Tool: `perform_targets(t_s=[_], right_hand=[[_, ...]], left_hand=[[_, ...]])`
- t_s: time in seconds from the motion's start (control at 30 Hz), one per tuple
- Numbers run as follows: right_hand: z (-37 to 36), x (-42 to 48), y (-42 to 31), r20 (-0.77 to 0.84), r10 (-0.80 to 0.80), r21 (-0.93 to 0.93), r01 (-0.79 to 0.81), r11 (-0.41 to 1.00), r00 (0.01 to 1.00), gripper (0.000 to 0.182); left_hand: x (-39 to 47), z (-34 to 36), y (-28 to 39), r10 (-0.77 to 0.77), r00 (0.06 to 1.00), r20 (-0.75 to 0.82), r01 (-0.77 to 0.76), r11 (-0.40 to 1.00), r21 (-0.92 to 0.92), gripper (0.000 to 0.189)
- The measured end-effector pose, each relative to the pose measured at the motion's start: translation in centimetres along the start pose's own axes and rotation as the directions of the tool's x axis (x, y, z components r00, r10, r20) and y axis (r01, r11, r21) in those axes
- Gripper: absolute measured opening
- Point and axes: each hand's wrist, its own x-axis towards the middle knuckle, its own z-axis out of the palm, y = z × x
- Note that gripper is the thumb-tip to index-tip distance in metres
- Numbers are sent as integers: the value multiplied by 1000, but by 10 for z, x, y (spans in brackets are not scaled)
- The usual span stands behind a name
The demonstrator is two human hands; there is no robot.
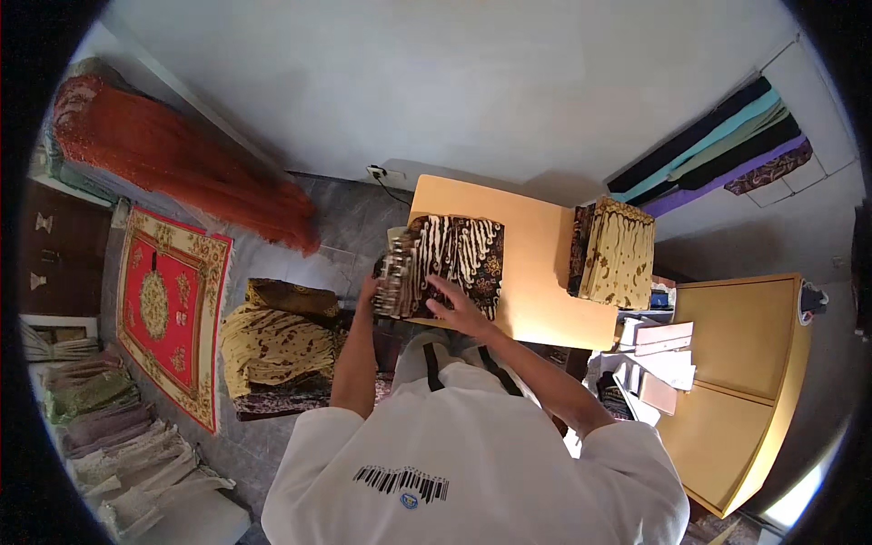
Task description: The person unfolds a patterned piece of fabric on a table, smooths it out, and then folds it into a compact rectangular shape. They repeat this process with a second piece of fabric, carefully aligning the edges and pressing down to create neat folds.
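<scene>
A dark batik cloth point(453, 266) with white wavy bands and brown motifs lies partly over the left side of a light wooden table point(538, 252). Its left end is gathered in narrow folds point(395, 279), which look blurred. My left hand point(368, 291) grips the outer edge of these folds; its fingertips are hidden behind the fabric. Over the front part of the cloth is my right hand point(458, 308), thumb and fingers apart and holding nothing. Whether it touches the fabric is hard to tell. A stack of folded batik cloths point(616, 255), cream on top, stands at the table's right end.
More folded batik point(283, 347) is piled to my left, near a red patterned rug point(170, 313). An orange-red draped fabric point(184, 163) reaches toward the floor. Coloured cloths hang on a rack point(715, 143) at the upper right. A wooden cabinet point(722, 381) and papers point(654, 368) are to my right.
</scene>
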Motion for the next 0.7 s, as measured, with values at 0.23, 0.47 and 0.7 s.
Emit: perform_targets(t_s=[0.23, 0.47, 0.7], right_hand=[[-43, -31, 76, -63, 147, -636, -153, 756, 987, 64], [-40, -59, 103, -96, 242, -693, -240, 680, 965, 71], [9, -82, 87, -439, 365, -458, -554, 695, 821, 71]], left_hand=[[-23, -13, -3, -253, 965, 74, 262, 889, -376, 67], [-14, -5, 25, 24, 1000, 7, -24, 975, 222, 52], [41, 70, 113, 483, 818, 312, -570, 617, 542, 46]])
